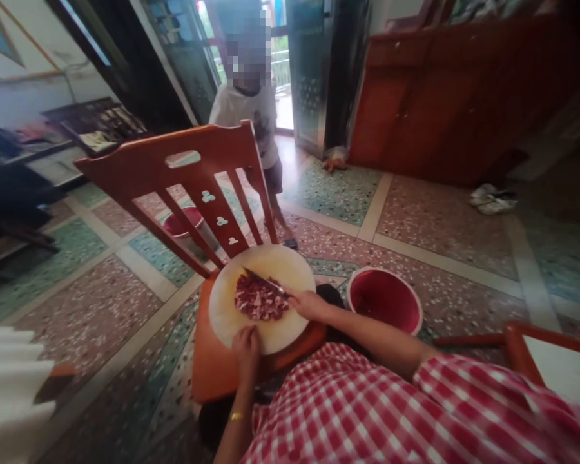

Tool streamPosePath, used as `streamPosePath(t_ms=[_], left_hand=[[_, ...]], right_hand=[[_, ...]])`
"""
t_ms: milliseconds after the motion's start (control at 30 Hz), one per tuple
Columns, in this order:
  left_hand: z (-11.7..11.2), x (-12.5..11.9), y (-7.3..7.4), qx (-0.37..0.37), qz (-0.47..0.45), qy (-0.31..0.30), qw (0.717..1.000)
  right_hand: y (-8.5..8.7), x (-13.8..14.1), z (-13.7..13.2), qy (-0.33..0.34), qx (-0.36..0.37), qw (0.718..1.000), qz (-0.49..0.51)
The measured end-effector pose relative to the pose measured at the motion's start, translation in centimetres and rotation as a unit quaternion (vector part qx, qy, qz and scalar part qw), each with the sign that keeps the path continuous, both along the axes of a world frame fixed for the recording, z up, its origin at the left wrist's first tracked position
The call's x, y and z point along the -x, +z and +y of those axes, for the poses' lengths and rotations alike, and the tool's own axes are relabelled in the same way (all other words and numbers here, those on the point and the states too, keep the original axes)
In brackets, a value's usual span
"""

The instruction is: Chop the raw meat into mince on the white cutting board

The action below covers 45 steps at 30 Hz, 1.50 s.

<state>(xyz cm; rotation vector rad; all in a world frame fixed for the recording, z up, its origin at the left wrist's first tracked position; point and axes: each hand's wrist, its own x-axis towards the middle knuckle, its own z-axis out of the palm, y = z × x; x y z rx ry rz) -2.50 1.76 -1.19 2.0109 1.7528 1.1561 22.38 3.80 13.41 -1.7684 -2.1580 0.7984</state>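
Note:
A round pale cutting board (280, 261) lies on the seat of a wooden chair (174, 161). A heap of chopped red meat (261, 301) sits in its middle. My right hand (307, 303) grips a knife (263, 280) whose blade points left over the meat. My left hand (245, 346) rests with curled fingers on the board's near edge, just below the meat. A gold bangle (236, 415) is on my left wrist.
A red bucket (385, 300) stands on the tiled floor to the right of the chair. A red and white basin (187, 225) sits behind the chair back. A small person (251, 109) stands beyond the chair by the doorway. A wooden cabinet (454, 96) fills the far right.

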Motion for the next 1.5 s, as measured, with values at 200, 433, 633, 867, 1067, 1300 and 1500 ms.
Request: streamPosePath(t_ms=[200,433,633,867,1067,1300,1500], left_hand=[[-1.0,-1.0,1.3,0.026,0.011,0.034,0.999],[-1.3,-0.8,1.1,0.028,0.003,0.028,0.999],[-1.3,-1.0,1.3,0.039,-0.001,0.039,0.999],[-1.6,-0.9,1.3,0.026,-0.031,0.04,0.998],[-1.7,-1.0,1.6,0.031,-0.052,0.029,0.998],[-1.8,-1.2,2.2,0.05,-0.053,0.041,0.996],[-1.8,-1.0,2.0,0.05,-0.071,0.035,0.996]], right_hand=[[0.0,0.6,-0.1,0.024,-0.058,0.996,0.067],[0.1,1.0,0.5,0.029,-0.051,0.996,0.071],[-0.6,1.2,0.2,0.034,-0.003,0.999,0.027],[0.6,1.4,-0.7,0.059,-0.093,0.989,0.098],[-0.6,1.4,-1.4,0.064,-0.011,0.998,0.019],[-0.2,2.2,-2.6,0.105,-0.039,0.994,-0.014],[0.4,2.0,-2.4,0.099,-0.056,0.993,0.015]])
